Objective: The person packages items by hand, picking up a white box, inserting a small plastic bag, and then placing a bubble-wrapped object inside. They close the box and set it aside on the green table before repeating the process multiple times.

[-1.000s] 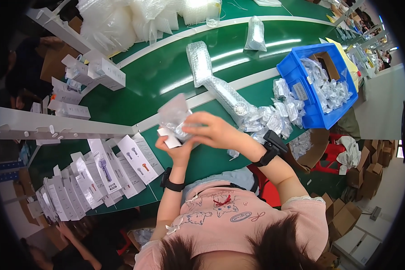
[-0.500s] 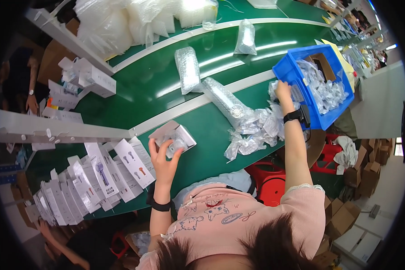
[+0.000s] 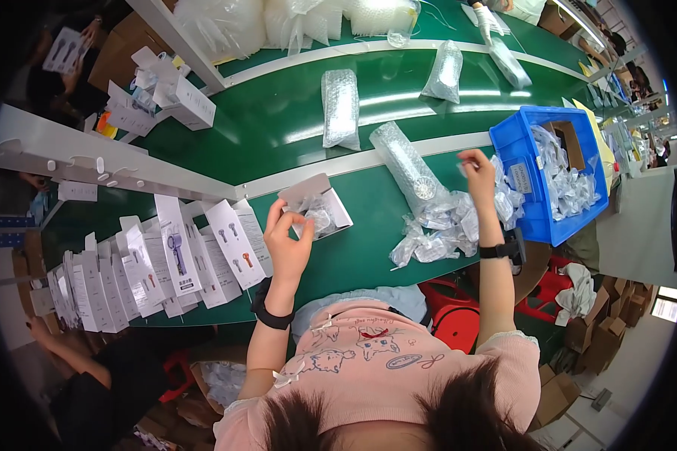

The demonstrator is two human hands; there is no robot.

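Observation:
My left hand [image 3: 287, 244] is at the near left corner of an open white box [image 3: 339, 219], its fingers curled against the box's side. Inside the box lies a clear plastic-wrapped piece [image 3: 317, 214], partly hidden by my fingers. My right hand [image 3: 480, 180] is raised above a heap of small clear plastic bags [image 3: 436, 237], left of a blue tub [image 3: 530, 218]. Its fingertips are pinched together; what they hold, if anything, is too small to make out. A long bubble-wrapped package [image 3: 399, 158] lies between the two hands, touching the heap.
Standing printed white boxes [image 3: 177, 248] line the table's left side by a metal post [image 3: 128, 165]. More bubble-wrapped packages [image 3: 340, 105] lie on the green belt [image 3: 278, 113] beyond a metal rail [image 3: 293, 174]. A co-worker's gloved hand [image 3: 485, 26] is at the far side.
My right hand has moved back from the tub's edge, leftward over the bags. My left hand stays at the white box. At the far side a gloved hand and another wrapped package have appeared.

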